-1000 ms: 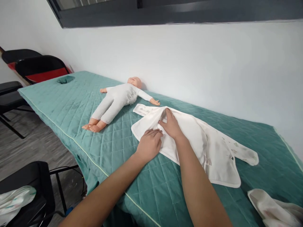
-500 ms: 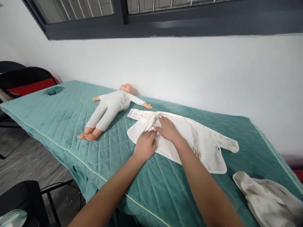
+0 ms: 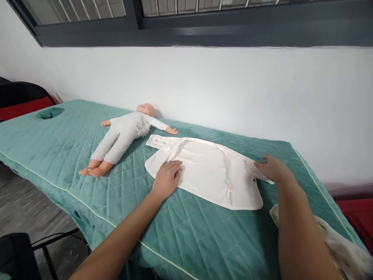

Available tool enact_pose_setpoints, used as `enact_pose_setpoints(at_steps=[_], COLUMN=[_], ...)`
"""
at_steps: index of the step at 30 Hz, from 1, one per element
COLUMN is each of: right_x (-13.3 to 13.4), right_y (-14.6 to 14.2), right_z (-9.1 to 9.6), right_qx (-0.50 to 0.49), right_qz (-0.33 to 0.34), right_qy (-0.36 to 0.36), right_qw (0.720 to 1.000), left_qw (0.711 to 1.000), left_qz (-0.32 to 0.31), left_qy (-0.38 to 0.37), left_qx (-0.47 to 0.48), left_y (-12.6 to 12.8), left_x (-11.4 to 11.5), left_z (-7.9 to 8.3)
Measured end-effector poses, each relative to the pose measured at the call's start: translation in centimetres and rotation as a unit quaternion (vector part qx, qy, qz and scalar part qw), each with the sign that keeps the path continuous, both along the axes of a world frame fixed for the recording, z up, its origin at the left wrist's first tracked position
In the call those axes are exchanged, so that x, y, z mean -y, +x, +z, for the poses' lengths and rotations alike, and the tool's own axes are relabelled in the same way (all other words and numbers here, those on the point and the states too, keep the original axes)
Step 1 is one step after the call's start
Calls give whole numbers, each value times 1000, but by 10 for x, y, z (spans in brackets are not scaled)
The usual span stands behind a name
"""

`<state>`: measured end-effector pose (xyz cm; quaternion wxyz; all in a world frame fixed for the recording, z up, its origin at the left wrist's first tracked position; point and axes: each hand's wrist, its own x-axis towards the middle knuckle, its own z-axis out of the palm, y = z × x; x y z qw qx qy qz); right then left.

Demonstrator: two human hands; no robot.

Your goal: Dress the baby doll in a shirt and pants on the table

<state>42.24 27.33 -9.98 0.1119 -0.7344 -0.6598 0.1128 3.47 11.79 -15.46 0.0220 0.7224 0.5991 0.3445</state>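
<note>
A white baby top [image 3: 204, 167] lies spread open on the bed, its fabric lightly wrinkled, with small prints on the sleeves. My left hand [image 3: 167, 177] rests flat on its left part, fingers stretched out together. At the right end, my right hand [image 3: 275, 169] touches the upper edge of the right sleeve [image 3: 249, 165], thumb and fingers apart. That hand covers part of the cuff. To the left, a baby doll [image 3: 121, 134] in a white suit lies on its back with arms spread, apart from both hands.
Green quilted covering [image 3: 204, 229] spreads over the bed, which has a face hole [image 3: 51, 112] at the far left. A second patterned cloth [image 3: 340, 241] lies at the lower right, partly behind my forearm. Black chairs stand left; a wall with a window runs behind.
My right hand has moved right, from the middle of the top to its right sleeve. My left hand stays on the left part. The view has shifted slightly right.
</note>
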Motion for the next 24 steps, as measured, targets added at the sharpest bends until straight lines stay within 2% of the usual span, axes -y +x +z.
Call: enact_pose_setpoints(at_steps=[3,5,8,12,15,19,22,24], right_x=[0,2,8,17,21,30,47,60], right_y=[-1,-4,-7,-16,-39,-87,-121,-139], right_z=[-4,-1,6,12,13,9,7,6], right_qx=[12,-2,-15,-41,-54,-81,-99,-129], right_qz=[-46,-40,-58,-61,-12,101,206,251], right_qy=[-69,-61,-24,78,129,144,71,25], right_qw=[996,997,998,994,990,981,971,959], left_qw=[1000,1000,1000,1000,1000,1000,1000,1000], left_qz=[-1,-1,2,9,12,13,16,18], left_qy=[2,4,3,-7,-13,-19,-15,-13], left_qx=[6,10,11,12,13,12,14,16], left_y=[-1,-1,0,1,1,0,0,1], left_x=[0,0,1,1,1,0,1,1], left_z=[-1,-1,1,3,4,3,4,5])
